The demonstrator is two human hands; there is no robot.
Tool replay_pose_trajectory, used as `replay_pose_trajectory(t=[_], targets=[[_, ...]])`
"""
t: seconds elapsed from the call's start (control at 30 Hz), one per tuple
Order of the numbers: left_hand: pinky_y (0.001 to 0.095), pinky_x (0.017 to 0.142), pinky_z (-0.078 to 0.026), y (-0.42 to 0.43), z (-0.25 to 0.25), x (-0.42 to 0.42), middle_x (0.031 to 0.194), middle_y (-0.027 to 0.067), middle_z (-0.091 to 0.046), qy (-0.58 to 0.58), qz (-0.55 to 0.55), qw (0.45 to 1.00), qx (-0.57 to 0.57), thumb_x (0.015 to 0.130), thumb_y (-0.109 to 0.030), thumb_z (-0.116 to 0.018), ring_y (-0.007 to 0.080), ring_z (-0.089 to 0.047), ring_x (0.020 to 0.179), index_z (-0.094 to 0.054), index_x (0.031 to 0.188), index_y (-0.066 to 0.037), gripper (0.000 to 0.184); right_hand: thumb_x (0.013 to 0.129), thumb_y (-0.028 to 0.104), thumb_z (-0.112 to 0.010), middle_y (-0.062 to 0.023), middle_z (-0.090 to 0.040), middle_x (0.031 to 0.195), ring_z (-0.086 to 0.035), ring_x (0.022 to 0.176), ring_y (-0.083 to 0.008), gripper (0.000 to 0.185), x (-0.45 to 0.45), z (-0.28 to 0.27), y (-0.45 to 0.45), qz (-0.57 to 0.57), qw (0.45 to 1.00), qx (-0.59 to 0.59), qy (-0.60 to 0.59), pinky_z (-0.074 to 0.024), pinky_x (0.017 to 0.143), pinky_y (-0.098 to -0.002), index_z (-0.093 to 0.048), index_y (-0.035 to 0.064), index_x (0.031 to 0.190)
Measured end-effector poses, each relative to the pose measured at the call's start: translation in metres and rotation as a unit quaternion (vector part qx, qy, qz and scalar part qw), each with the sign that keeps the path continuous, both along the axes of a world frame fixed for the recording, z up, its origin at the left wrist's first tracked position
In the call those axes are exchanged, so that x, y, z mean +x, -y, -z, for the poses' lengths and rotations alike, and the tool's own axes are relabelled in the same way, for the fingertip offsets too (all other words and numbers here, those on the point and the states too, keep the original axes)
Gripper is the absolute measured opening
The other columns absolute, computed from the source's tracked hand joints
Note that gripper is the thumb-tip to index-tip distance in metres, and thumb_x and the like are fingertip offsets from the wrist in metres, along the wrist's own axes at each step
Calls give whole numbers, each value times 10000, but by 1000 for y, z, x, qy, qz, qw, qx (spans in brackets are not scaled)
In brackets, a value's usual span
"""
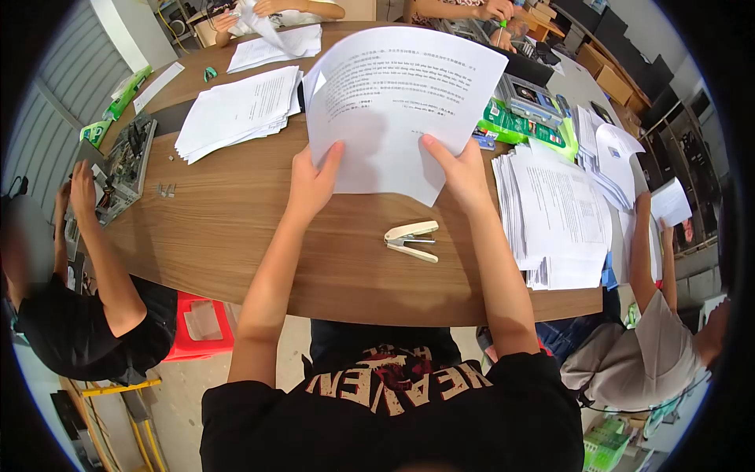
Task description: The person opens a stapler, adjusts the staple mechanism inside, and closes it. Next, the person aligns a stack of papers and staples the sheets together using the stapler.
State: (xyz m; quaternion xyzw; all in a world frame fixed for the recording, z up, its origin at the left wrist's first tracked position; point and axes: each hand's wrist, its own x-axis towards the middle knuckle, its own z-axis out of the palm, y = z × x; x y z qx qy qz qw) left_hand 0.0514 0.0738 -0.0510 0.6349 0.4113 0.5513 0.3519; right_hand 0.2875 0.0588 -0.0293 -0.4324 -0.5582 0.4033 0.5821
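a wooden table [236,236] in a workroom; left hand [313,182] and right hand [464,175] pinch printed sheets [385,118] between thumbs and fingers.

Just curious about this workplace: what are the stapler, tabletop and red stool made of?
Stapler: probably cream plastic, judging by its smooth arms; its shiny grey strip suggests metal. Tabletop: brown wood grain, faint sheen; wood or laminate, can't tell. Stool: likely plastic, given its even, bright red.
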Motion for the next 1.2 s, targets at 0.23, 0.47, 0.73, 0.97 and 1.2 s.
replay_pose_trajectory(t=[0.23,0.47,0.73,0.97,1.2], targets=[[311,693,-511,4,-35,-38,945,193,-667,-168,-238,934,206,841,35,-531,332,-667,837,-629,1124,-29,306,848,158,-715,-12,-514,884,-475,782,-88,255,-12,8,0,270,940,190,86,-392,668,-233,-499,46,925],[378,812,-506,47,-52,-54,1077,121,-663,-445,-260,797,314,598,115,-562,297,-636,969,-635,1159,-102,606,926,115,-624,-68,-595,1063,-610,902,-123,327,-40,-36,58,-224,945,-10,-237,-504,758,-250,-492,-5,1200],[414,933,-463,129,16,-26,1239,137,-566,-489,40,869,69,688,-79,-698,328,-552,1118,-549,1276,-97,607,915,18,-538,-90,-637,964,-638,687,-132,306,-6,34,114,-109,977,-179,-48,-523,609,-252,-480,-26,1212],[413,1047,-368,72,-16,-2,1374,178,-464,-318,125,934,107,849,-229,-687,352,-447,1268,-443,1385,-74,609,888,25,-570,-101,-638,901,-626,670,-141,279,14,38,157,-84,982,-103,134,-515,596,-270,-542,23,1166],[291,910,-435,-33,-13,31,1098,77,-639,-146,299,941,-69,920,-210,-623,149,-562,1028,-563,1243,-10,385,874,59,-620,-112,-634,876,-631,690,-153,252,15,46,169,-52,974,-5,221,-505,587,-264,-593,1,1118]])
